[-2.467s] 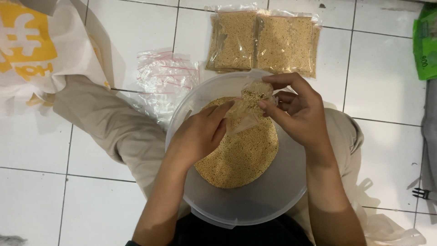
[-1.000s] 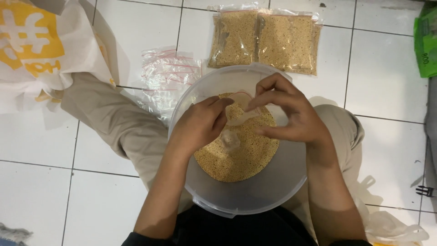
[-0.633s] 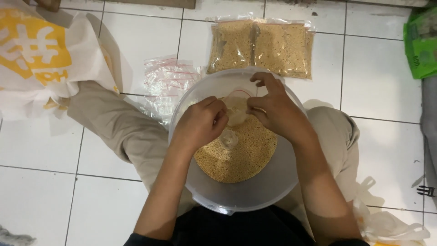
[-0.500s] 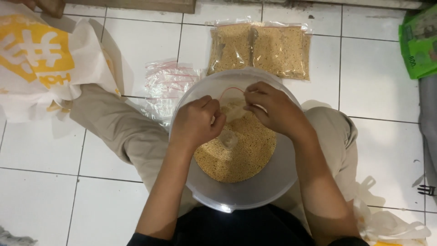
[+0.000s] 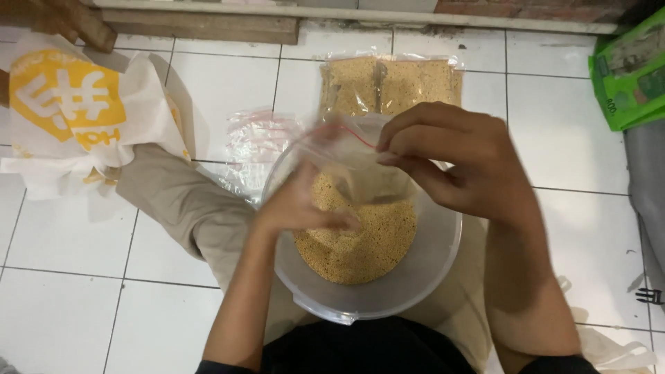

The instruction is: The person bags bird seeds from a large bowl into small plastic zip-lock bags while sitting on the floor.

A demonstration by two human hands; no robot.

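A small clear bag (image 5: 350,156) is pinched at its rim by the raised right hand (image 5: 454,163) above a bowl (image 5: 429,266) of grain (image 5: 364,239). The blurred left hand (image 5: 301,204) is curled at the bag's underside; its grip cannot be told.

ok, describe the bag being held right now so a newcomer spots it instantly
Start at the round translucent tub of golden grain on the person's lap. Just above its far side, the right hand pinches a small clear zip bag by its red-striped mouth. Unlike the flat filled packs on the tiles and the empty bag pile, it hangs open in the air.
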